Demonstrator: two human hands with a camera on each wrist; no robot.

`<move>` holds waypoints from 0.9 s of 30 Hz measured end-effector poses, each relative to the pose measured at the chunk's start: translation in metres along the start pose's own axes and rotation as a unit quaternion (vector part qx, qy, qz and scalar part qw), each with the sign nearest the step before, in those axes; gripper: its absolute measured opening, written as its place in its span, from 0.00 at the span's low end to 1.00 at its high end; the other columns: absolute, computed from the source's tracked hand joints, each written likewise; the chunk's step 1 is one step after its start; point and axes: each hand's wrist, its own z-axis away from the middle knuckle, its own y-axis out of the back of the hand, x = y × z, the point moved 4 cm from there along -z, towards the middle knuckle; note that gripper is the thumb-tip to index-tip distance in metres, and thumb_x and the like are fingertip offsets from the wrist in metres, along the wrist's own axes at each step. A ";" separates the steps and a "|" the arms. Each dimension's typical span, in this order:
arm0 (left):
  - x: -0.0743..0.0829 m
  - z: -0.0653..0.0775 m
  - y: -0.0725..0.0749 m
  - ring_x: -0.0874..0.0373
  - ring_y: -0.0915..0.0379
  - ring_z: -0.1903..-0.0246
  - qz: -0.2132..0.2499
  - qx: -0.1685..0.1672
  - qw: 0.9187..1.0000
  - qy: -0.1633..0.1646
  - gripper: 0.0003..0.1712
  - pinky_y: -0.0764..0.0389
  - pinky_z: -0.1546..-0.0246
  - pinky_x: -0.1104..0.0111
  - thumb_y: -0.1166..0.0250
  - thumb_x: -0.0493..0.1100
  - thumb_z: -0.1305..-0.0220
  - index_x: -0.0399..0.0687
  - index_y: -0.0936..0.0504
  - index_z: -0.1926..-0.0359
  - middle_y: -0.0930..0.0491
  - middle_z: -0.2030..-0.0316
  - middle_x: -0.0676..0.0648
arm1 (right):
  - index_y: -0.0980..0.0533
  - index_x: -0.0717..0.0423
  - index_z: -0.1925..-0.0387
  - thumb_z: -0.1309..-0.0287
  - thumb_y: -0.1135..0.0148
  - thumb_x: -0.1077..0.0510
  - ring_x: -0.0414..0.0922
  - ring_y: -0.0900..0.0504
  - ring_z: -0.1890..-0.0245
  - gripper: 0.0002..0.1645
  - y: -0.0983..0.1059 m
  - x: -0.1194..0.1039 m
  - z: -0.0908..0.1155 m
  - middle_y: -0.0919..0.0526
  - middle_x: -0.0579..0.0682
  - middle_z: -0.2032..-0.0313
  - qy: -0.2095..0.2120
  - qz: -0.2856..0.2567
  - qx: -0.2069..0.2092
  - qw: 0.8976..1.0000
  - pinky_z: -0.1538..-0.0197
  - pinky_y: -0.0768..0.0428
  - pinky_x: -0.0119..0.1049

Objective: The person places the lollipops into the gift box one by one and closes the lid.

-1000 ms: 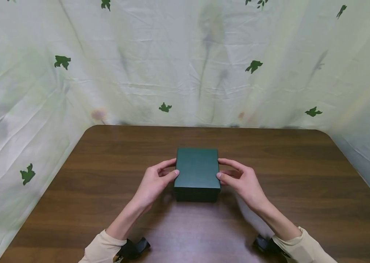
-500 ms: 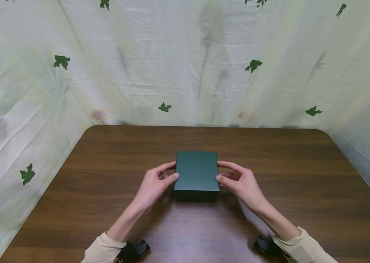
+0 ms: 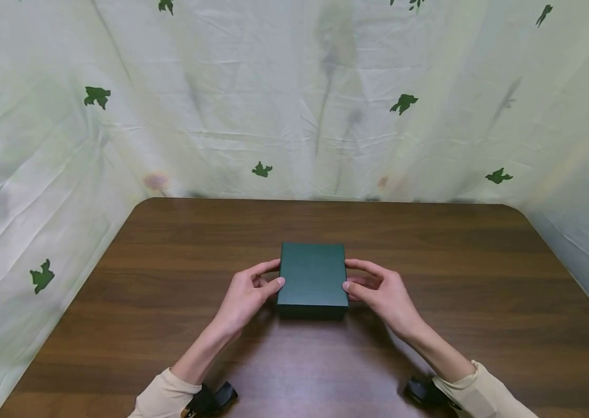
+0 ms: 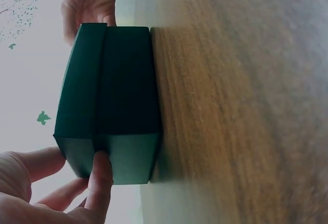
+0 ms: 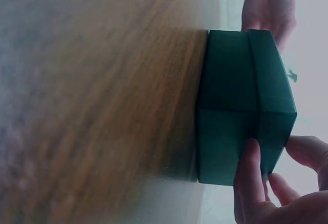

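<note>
A dark green lidded box point(image 3: 312, 312) stands on the table in the middle of the head view. Its flat lid point(image 3: 311, 273) sits on the base point(image 4: 125, 75), and a seam between the two shows in both wrist views. At the box's left side my left hand point(image 3: 242, 295) holds the lid, thumb at the top edge and fingers against the side. My right hand point(image 3: 392, 297) grips the opposite side in the same way. In each wrist view one fingertip presses the side wall right at the seam. The inside of the box is hidden.
The brown wooden table point(image 3: 195, 232) has rounded far corners. Behind it and along both sides hangs a pale cloth point(image 3: 211, 104) with green leaf prints. Dark wrist devices point(image 3: 216, 399) sit by the cream sleeves point(image 3: 166, 392).
The lid has sunk lower, so the box looks less tall and its front face shows narrower. Both hands have moved down slightly with it, keeping their hold.
</note>
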 end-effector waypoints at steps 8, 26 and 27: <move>-0.005 0.000 -0.002 0.58 0.38 0.81 0.014 -0.001 1.000 0.011 0.25 0.39 0.82 0.69 0.31 0.42 0.39 0.45 0.20 0.40 0.30 0.83 0.47 | 0.26 0.56 0.39 0.41 0.31 0.59 0.50 0.16 0.52 0.28 0.000 0.002 0.000 0.22 0.59 0.42 -0.005 -0.005 0.000 1.000 0.55 0.18 0.44; -0.006 0.005 -0.006 0.52 0.20 0.61 0.007 -0.003 1.000 0.014 0.26 0.22 0.62 0.63 0.34 0.44 0.35 0.49 0.24 0.36 0.17 0.58 0.45 | 0.27 0.49 0.37 0.37 0.35 0.50 0.48 0.18 0.49 0.28 0.003 -0.001 0.005 0.23 0.52 0.41 0.007 0.091 -0.003 0.996 0.50 0.20 0.44; -0.005 0.006 -0.003 0.51 0.20 0.56 -0.021 -0.002 1.000 0.002 0.27 0.22 0.57 0.59 0.35 0.46 0.34 0.50 0.27 0.34 0.19 0.50 0.44 | 0.28 0.47 0.36 0.36 0.36 0.46 0.48 0.19 0.47 0.29 0.004 -0.004 0.006 0.24 0.50 0.40 0.014 0.129 -0.003 0.992 0.48 0.21 0.45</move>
